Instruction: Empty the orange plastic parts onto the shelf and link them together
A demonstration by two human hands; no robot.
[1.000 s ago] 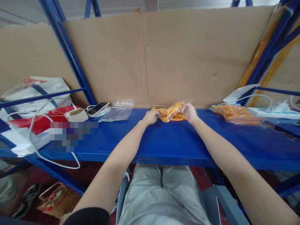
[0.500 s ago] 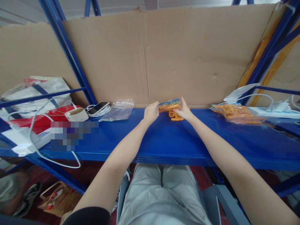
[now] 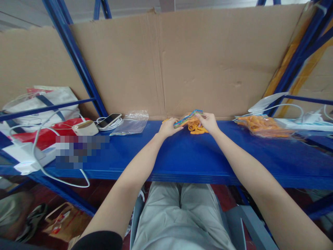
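Both my hands are closed on a clear plastic bag with a colourful blue printed strip (image 3: 187, 119) along its edge. My left hand (image 3: 168, 128) grips the strip's lower left end, and my right hand (image 3: 209, 123) pinches the bag near its upper right end. The strip slants up to the right. Orange plastic pieces (image 3: 197, 129) with a round, ring-like part show just under the strip, on the blue shelf (image 3: 192, 156). Whether they lie inside the bag or beneath it I cannot tell. A bit of orange shows behind my left hand.
A flat clear bag (image 3: 132, 123) lies to the left, beside a phone (image 3: 110, 120) on coiled white cable. Farther left are a white power bank (image 3: 85, 128), chargers and a cloth bag (image 3: 49, 100). At right rests a bag of orange pieces (image 3: 262, 125). A cardboard wall (image 3: 203, 62) stands behind.
The bag's strip has tilted, its left end dropping toward me. My left hand has moved slightly lower, and my right hand has shifted right. More of the orange pieces shows.
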